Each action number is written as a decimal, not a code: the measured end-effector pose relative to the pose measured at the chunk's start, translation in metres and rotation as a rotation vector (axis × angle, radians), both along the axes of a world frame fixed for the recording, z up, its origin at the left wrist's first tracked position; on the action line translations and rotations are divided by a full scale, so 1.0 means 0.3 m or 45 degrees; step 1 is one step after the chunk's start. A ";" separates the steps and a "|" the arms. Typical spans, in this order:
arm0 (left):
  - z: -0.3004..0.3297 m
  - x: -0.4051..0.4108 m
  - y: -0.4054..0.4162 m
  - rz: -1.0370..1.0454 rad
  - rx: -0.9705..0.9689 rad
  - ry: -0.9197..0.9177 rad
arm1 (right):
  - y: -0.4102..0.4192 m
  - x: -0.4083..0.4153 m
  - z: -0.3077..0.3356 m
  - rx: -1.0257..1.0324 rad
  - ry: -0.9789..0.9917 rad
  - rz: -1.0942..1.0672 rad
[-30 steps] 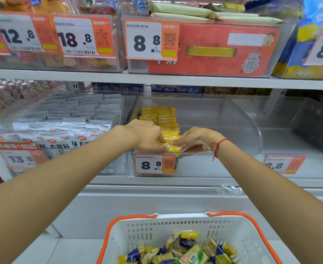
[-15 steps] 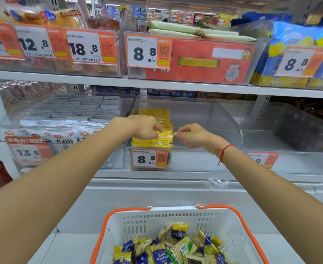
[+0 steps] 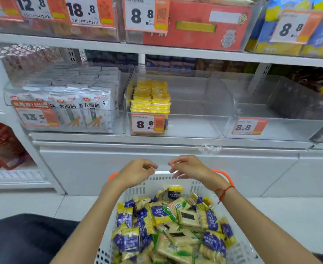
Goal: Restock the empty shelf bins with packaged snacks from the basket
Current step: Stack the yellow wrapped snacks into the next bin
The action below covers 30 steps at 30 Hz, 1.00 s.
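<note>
A white basket with orange handles sits low in the middle, heaped with several yellow and blue snack packs. My left hand and my right hand hover over its far rim, fingers loosely curled, holding nothing. On the shelf above, a clear bin holds two neat rows of yellow snack packs against its left side; the rest of it is bare. A second clear bin to the right holds nothing.
A clear bin of white packets stands left of the yellow rows. The upper shelf carries a red box and blue-yellow bags behind price tags. A white cabinet front runs below the bins. Something dark lies at lower left.
Both hands have let go of the yellow packs in the bin and pulled back and down to just above the basket. The view has tilted down.
</note>
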<state>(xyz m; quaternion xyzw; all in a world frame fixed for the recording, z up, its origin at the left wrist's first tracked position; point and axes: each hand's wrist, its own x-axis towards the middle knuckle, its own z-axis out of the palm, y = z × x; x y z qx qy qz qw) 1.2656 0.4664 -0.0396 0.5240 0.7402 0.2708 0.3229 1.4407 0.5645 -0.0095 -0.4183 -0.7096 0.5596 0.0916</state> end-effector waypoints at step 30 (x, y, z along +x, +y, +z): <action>-0.706 0.133 -0.331 0.516 -0.572 0.496 | -0.176 -0.050 -0.790 0.820 -1.029 0.597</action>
